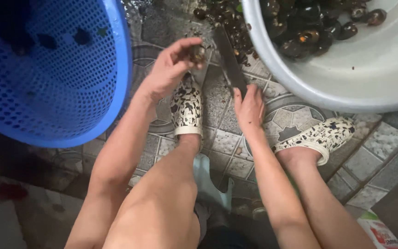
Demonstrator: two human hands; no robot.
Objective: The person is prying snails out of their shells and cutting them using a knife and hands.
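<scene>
A: What are the hands doing?

B: The left hand (pixel 171 64) is pinching a dark snail (pixel 197 53) between its fingertips, raised above the tiled floor (pixel 369 157). The right hand (pixel 249 108) is gripping a knife (pixel 230 60), blade pointing away towards the snail.

A: And around them?

B: A white basin (pixel 369 69) is sitting at the right, holding more snails (pixel 309 23); a blue perforated basket (pixel 56 74) is sitting at the left. Patterned shoes (pixel 187 108) are resting below.
</scene>
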